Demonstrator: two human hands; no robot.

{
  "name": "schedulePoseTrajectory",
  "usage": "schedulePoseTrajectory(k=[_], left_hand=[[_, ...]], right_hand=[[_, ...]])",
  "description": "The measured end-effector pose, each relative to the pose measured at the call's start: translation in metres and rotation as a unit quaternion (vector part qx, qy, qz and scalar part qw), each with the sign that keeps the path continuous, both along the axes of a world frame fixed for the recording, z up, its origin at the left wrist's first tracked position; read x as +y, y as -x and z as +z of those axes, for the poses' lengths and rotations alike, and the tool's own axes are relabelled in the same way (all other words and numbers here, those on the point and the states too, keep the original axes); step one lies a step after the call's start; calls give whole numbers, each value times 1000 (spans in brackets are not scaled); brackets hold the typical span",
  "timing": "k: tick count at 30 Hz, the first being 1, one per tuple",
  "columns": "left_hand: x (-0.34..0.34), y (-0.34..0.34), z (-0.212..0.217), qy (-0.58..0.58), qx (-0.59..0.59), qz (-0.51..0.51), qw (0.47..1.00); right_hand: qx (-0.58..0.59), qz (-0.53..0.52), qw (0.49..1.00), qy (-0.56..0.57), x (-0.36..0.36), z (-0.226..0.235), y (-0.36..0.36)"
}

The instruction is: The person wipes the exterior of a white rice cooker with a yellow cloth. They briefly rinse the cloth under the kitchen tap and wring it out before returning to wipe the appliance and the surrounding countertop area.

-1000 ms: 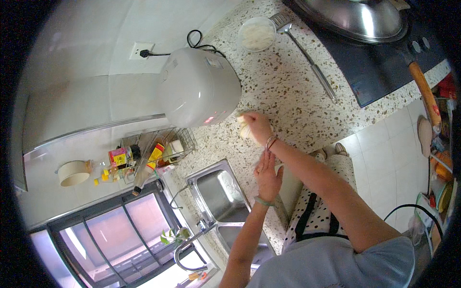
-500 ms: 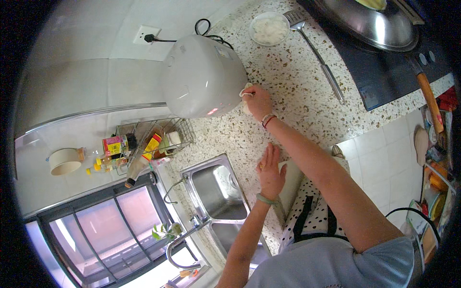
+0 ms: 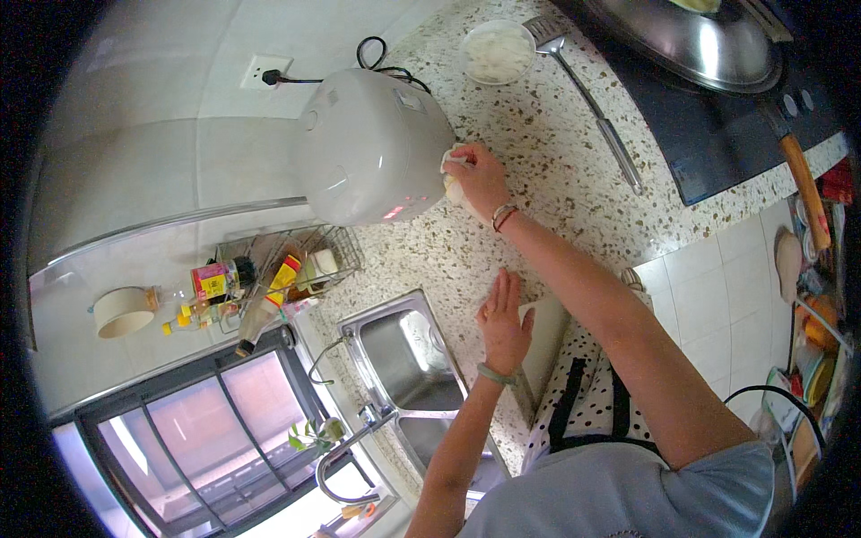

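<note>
Close beside the rice cooker (image 3: 372, 148), the right hand (image 3: 482, 182) pinches a pale cloth (image 3: 454, 189), likely light, limp and best held by its bunched folds, while the left hand (image 3: 507, 336) extends seemingly empty fingers (image 3: 513, 290).

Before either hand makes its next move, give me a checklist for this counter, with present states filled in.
1. Right hand has a grip on the pale, crumpled cloth: ok.
2. Left hand free: ok, nothing visible in it.
3. Rounded, light-grey rice cooker off: not ok, red lights glow on it.
4. White wall socket unplugged: not ok, a black plug sits in it.
5. Long silver metal spatula away from both hands: ok.
6. Cloth touching the cooker: cannot tell, they meet in this view.
</note>
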State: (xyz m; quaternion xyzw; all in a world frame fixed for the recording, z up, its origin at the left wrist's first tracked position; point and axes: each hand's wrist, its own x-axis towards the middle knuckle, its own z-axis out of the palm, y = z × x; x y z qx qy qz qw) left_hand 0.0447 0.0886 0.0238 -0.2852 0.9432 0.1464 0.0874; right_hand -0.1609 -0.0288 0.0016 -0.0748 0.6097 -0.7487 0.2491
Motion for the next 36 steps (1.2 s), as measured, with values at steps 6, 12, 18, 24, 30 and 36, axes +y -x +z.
schedulePoseTrajectory(k=[6,12,18,24,30,36], left_hand=[[0,-3,2,5,-17,3,1000],[-2,6,4,-7,-45,1,999],[0,-4,5,0,-23,6,1000],[-2,-3,9,-10,-17,6,1000],[-5,2,6,5,2,-10,1000],[-5,-9,4,5,-25,11,1000]], right_hand=[[93,35,993,-68,-2,-10,-10],[91,117,980,-132,8,-28,1],[82,76,994,-14,18,4,-21],[157,45,984,-71,-3,-12,-35],[158,152,949,-226,-12,-34,-21],[39,71,994,-76,21,-2,-20]])
